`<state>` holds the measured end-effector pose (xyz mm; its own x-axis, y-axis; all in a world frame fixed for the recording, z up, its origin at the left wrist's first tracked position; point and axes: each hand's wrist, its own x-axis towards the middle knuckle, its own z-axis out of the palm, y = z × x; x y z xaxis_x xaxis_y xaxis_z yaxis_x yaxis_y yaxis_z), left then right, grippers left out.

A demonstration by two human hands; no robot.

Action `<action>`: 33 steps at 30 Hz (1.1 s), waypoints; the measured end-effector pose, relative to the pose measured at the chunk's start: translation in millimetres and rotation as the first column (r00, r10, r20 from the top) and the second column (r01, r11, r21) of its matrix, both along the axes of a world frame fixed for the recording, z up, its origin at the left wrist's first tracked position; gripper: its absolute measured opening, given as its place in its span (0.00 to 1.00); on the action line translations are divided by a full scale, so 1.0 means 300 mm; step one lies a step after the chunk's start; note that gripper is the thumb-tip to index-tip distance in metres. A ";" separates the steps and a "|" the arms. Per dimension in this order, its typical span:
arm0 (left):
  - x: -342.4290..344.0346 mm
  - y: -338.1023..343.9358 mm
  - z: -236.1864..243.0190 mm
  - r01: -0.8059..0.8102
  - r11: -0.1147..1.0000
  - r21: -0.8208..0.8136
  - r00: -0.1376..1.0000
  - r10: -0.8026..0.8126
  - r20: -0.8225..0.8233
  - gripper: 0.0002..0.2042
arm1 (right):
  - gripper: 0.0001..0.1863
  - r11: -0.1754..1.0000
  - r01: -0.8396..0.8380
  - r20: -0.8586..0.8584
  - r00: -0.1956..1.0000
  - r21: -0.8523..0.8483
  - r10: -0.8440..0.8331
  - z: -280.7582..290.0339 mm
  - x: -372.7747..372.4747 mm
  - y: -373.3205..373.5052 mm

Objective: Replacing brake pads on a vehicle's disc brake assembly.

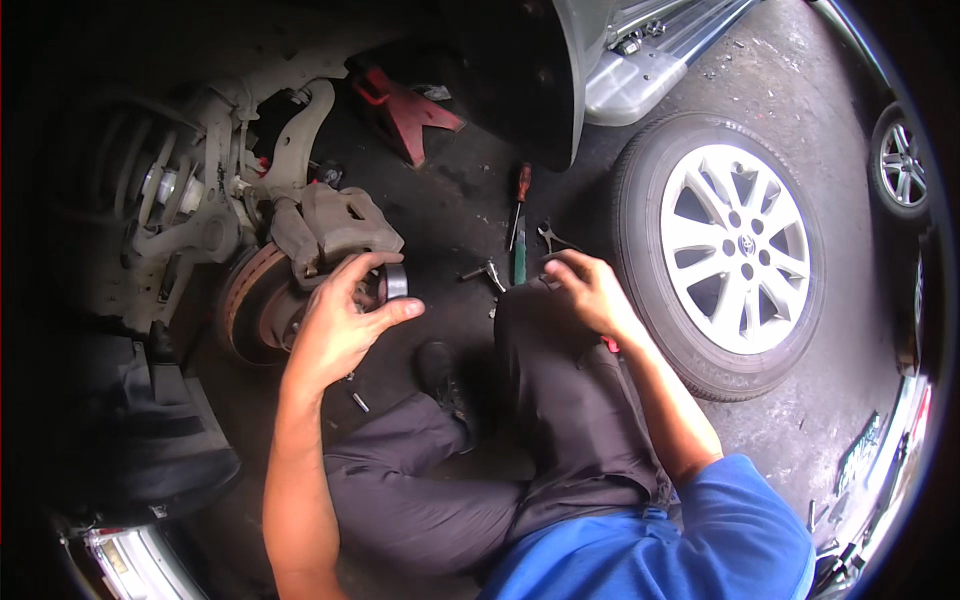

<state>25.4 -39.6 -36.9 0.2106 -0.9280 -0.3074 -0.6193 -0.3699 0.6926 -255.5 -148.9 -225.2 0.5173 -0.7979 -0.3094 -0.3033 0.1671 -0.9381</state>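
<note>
Brake caliper (335,225) hanging over the rusty brake disc (255,300), at the bare wheel hub.

Just below the caliper, the left hand (340,320) is pinching a small metal cylinder (395,281) between thumb and fingers, right beside the disc. The right hand (590,290) is resting on the person's raised dark-trousered knee (540,320), fingers curled loosely around nothing. Screwdrivers (519,225) and pliers (550,236) are lying on the floor nearby, with a removed wheel (725,250) lying beyond and a red jack stand (405,110) behind.
</note>
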 end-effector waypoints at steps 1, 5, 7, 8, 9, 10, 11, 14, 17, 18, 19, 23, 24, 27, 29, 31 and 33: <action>-0.016 -0.013 -0.002 0.008 1.000 -0.001 1.000 -0.008 0.007 0.28 | 0.22 0.984 -0.122 0.134 0.985 0.133 0.104 0.061 0.022 0.025; -0.125 -0.063 -0.017 -0.063 0.990 -0.126 0.975 0.035 -0.218 0.29 | 0.31 0.974 -0.154 0.503 0.836 -0.168 0.219 0.267 0.131 0.162; -0.188 -0.068 -0.005 -0.111 0.988 -0.105 0.894 0.053 -0.446 0.29 | 0.31 0.936 -0.020 0.455 0.870 -0.352 0.190 0.329 0.162 0.183; -0.224 -0.073 -0.001 -0.112 0.984 -0.140 0.879 0.033 -0.475 0.29 | 0.29 0.889 0.072 0.411 0.902 -0.452 0.136 0.348 0.176 0.175; -0.256 -0.080 0.007 -0.131 0.980 -0.146 0.857 0.038 -0.514 0.29 | 0.27 0.813 0.175 0.423 0.901 -0.555 0.095 0.363 0.184 0.163; -0.283 -0.080 0.021 -0.095 0.968 -0.230 0.894 -0.019 -0.448 0.31 | 0.25 0.808 0.194 0.415 0.907 -0.556 0.068 0.375 0.173 0.156; -0.301 -0.076 0.043 -0.086 0.971 -0.223 0.903 -0.018 -0.428 0.31 | 0.23 0.806 0.215 0.425 0.904 -0.552 0.050 0.386 0.160 0.147; -0.315 -0.070 0.117 -0.127 0.973 -0.192 0.847 0.006 -0.531 0.29 | 0.21 0.797 0.196 0.444 0.891 -0.571 0.099 0.416 0.103 0.142; -0.295 -0.078 0.168 -0.021 0.984 -0.179 0.886 -0.065 -0.459 0.24 | 0.21 0.745 0.167 0.418 0.894 -0.645 0.162 0.441 0.041 0.136; -0.289 -0.086 0.170 -0.017 0.988 -0.153 0.862 -0.063 -0.503 0.22 | 0.21 0.751 0.137 0.398 0.900 -0.646 0.178 0.444 0.026 0.132; -0.283 -0.095 0.164 -0.018 0.994 -0.109 0.836 -0.045 -0.547 0.20 | 0.21 0.747 0.134 0.398 0.898 -0.651 0.186 0.442 0.019 0.125; -0.261 -0.135 0.109 0.007 0.989 -0.148 0.921 -0.064 -0.385 0.14 | 0.21 0.846 0.051 0.420 0.883 -0.531 0.210 0.401 -0.001 0.098; -0.264 -0.142 0.092 -0.037 0.989 -0.143 0.906 -0.027 -0.422 0.13 | 0.21 0.857 0.044 0.432 0.876 -0.514 0.213 0.388 -0.004 0.095; -0.261 -0.154 0.078 -0.039 0.989 -0.141 0.909 -0.024 -0.416 0.13 | 0.21 0.863 0.058 0.437 0.878 -0.502 0.196 0.361 -0.004 0.089; -0.262 -0.156 0.081 0.009 0.983 -0.185 0.931 -0.076 -0.356 0.13 | 0.21 0.858 0.074 0.431 0.884 -0.508 0.180 0.353 -0.004 0.080; -0.264 -0.154 0.086 0.045 0.977 -0.209 0.954 -0.104 -0.280 0.13 | 0.21 0.791 0.078 0.354 0.918 -0.607 0.181 0.352 0.002 0.073; -0.262 -0.152 0.085 0.085 0.967 -0.240 0.961 -0.143 -0.235 0.13 | 0.22 0.779 0.066 0.333 0.924 -0.624 0.189 0.354 0.012 0.068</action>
<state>-53.2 -85.2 -11.4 0.0428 -0.9923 -0.1162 -0.4461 -0.1231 0.8865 -252.0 -128.4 -118.9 0.5422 -0.7088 0.4513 0.0851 -0.4880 -0.8687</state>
